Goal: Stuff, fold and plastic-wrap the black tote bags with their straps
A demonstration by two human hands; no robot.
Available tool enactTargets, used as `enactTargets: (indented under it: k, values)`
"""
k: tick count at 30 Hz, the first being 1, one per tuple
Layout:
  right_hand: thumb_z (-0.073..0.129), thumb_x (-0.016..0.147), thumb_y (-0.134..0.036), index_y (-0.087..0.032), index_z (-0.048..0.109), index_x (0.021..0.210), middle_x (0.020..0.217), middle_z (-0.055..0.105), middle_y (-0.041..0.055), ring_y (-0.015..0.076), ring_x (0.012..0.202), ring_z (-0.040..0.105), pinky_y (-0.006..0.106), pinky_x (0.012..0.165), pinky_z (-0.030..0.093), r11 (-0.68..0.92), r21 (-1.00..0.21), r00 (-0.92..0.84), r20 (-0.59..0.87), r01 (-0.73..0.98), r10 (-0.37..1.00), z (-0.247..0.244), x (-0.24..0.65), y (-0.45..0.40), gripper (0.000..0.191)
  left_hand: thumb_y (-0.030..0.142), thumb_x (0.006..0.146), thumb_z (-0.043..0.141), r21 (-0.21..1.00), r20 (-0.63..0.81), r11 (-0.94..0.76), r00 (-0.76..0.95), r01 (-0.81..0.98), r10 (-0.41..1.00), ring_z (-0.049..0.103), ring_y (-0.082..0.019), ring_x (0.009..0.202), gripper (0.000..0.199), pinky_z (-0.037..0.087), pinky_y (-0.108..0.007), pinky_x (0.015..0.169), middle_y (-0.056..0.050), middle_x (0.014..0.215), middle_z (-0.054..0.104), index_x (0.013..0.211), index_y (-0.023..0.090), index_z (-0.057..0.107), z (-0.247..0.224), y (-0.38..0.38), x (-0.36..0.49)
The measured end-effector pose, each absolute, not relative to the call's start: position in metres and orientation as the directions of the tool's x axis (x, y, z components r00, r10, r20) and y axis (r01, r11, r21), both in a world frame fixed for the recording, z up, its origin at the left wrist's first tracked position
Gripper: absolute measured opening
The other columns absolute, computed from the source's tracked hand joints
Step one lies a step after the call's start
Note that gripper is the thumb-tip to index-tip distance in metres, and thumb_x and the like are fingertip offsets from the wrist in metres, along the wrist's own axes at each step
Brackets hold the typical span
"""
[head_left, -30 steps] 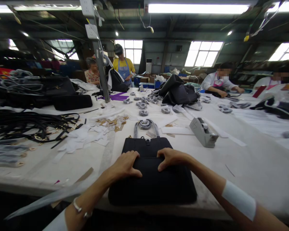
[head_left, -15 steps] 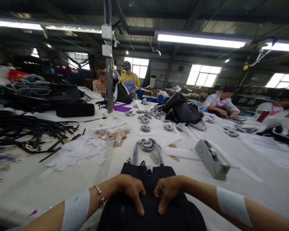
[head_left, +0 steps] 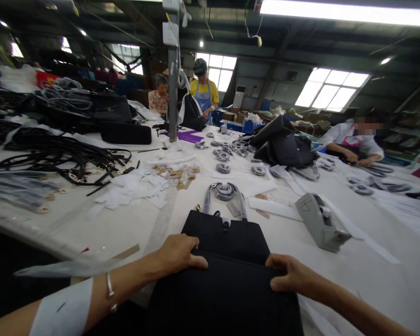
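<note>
A black handbag (head_left: 227, 294) lies in front of me, its wrapped handles (head_left: 244, 205) pointing away across the white table. My left hand (head_left: 180, 254) pinches the upper edge of the bag's near panel at its left, thumb on top. At the right end of that same edge, my right hand (head_left: 292, 275) grips with its thumb over the panel and fingers curled behind. Beyond the edge, the bag's far panel (head_left: 227, 235) shows a small dark closure with a white wrap. A coiled wrapped strap (head_left: 224, 191) rests between the handles.
A grey tape dispenser (head_left: 322, 224) stands to the right. White paper pieces (head_left: 126, 189) and black straps (head_left: 70, 156) with gold clasps lie left. Black bags (head_left: 287, 147) are heaped farther back near coiled straps. Co-workers stand around the table; a metal post (head_left: 172, 93) rises from it.
My hands have moved apart, from the middle of the panel's edge out towards its two ends. The view has shifted down and left.
</note>
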State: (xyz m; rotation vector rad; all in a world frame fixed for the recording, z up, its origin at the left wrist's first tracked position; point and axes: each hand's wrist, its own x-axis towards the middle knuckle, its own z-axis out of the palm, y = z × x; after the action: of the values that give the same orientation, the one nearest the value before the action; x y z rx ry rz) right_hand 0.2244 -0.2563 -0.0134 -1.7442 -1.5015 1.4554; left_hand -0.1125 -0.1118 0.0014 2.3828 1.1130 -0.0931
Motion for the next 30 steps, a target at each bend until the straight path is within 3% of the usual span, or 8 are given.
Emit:
enactTargets:
  k: [5, 9, 11, 14, 17, 20, 24, 30]
  values:
    - [0.072, 0.068, -0.048, -0.019, 0.063, 0.096, 0.085, 0.066, 0.0030, 0.0218, 0.081, 0.063, 0.029, 0.069, 0.050, -0.277, -0.871, 0.284, -0.167, 0.407, 0.944, -0.052, 0.217, -0.297, 0.041, 0.050, 0.073, 0.066, 0.542, -0.059, -0.486, 0.608, 0.685, 0.792, 0.063, -0.020, 0.084, 0.036, 0.044, -0.028, 0.070, 0.001, 0.092, 0.066, 0.097, 0.025, 0.059, -0.012, -0.125, -0.132]
    - [0.069, 0.072, -0.050, -0.022, 0.062, 0.100, 0.100, 0.065, 0.0065, 0.0246, 0.095, 0.063, 0.033, 0.075, 0.055, -0.110, -0.891, 0.560, 0.178, 0.441, 0.809, -0.074, 0.197, -0.315, 0.041, 0.039, 0.081, 0.064, 0.472, 0.433, -0.684, 0.529, 0.556, 0.729, 0.059, -0.020, 0.098, 0.023, 0.047, -0.030, 0.082, -0.005, 0.110, 0.060, 0.093, 0.021, 0.057, -0.031, -0.136, -0.134]
    - [0.068, 0.075, -0.047, -0.022, 0.064, 0.093, 0.110, 0.062, 0.0075, 0.0250, 0.103, 0.060, 0.035, 0.082, 0.055, -0.027, -0.828, 0.564, 0.358, 0.560, 0.744, -0.079, 0.190, -0.318, 0.031, 0.035, 0.086, 0.061, 0.342, 0.593, -0.788, 0.534, 0.511, 0.603, 0.058, -0.020, 0.092, 0.016, 0.048, -0.033, 0.082, -0.005, 0.099, 0.062, 0.082, 0.020, 0.057, -0.035, -0.140, -0.134]
    - [0.062, 0.083, -0.041, -0.023, 0.067, 0.084, 0.107, 0.063, 0.0069, 0.0235, 0.101, 0.062, 0.038, 0.090, 0.053, 0.032, -0.669, 0.412, 0.493, 0.743, 0.766, -0.077, 0.191, -0.323, 0.019, 0.031, 0.091, 0.055, 0.232, 0.595, -0.883, 0.659, 0.407, 0.460, 0.058, -0.017, 0.080, 0.018, 0.049, -0.032, 0.077, -0.003, 0.080, 0.063, 0.078, 0.019, 0.058, -0.035, -0.144, -0.142]
    - [0.049, 0.091, -0.029, -0.026, 0.068, 0.107, 0.121, 0.062, 0.0060, 0.0215, 0.111, 0.060, 0.036, 0.101, 0.048, 0.143, -0.528, 0.153, 0.477, 0.837, 0.866, -0.069, 0.204, -0.336, 0.025, 0.029, 0.095, 0.047, 0.207, 0.481, -0.928, 0.794, 0.310, 0.372, 0.061, -0.018, 0.100, 0.022, 0.049, -0.033, 0.090, -0.006, 0.103, 0.068, 0.109, 0.021, 0.061, -0.031, -0.147, -0.167]
    - [0.042, 0.089, -0.015, -0.027, 0.046, 0.140, 0.147, 0.043, 0.0042, 0.0202, 0.131, 0.046, 0.034, 0.110, 0.040, 0.252, -0.402, -0.129, 0.308, 0.880, 0.943, -0.057, 0.222, -0.352, 0.053, 0.041, 0.093, 0.049, 0.180, 0.279, -0.948, 0.910, 0.264, 0.306, 0.043, -0.024, 0.132, 0.058, 0.037, -0.040, 0.110, -0.009, 0.144, 0.047, 0.145, 0.023, 0.031, -0.028, -0.153, -0.202]
    - [0.044, 0.079, -0.009, -0.028, 0.027, 0.150, 0.156, 0.025, 0.0028, 0.0224, 0.139, 0.032, 0.038, 0.114, 0.033, 0.287, -0.307, -0.263, 0.117, 0.908, 0.958, -0.039, 0.237, -0.360, 0.075, 0.058, 0.071, 0.069, 0.133, 0.061, -0.954, 0.958, 0.269, 0.279, 0.024, -0.032, 0.142, 0.107, 0.023, -0.051, 0.116, -0.012, 0.156, 0.023, 0.152, 0.023, 0.009, -0.030, -0.159, -0.229]
    - [0.059, 0.077, -0.022, -0.023, 0.030, 0.149, 0.154, 0.030, 0.0091, 0.0262, 0.139, 0.033, 0.042, 0.114, 0.031, 0.251, -0.376, -0.237, 0.084, 0.892, 0.968, -0.040, 0.236, -0.347, 0.077, 0.019, 0.083, 0.053, 0.230, 0.289, -0.930, 0.892, 0.287, 0.347, 0.042, -0.023, 0.133, 0.065, 0.034, -0.041, 0.112, -0.009, 0.144, 0.046, 0.144, 0.024, 0.033, -0.040, -0.150, -0.212]
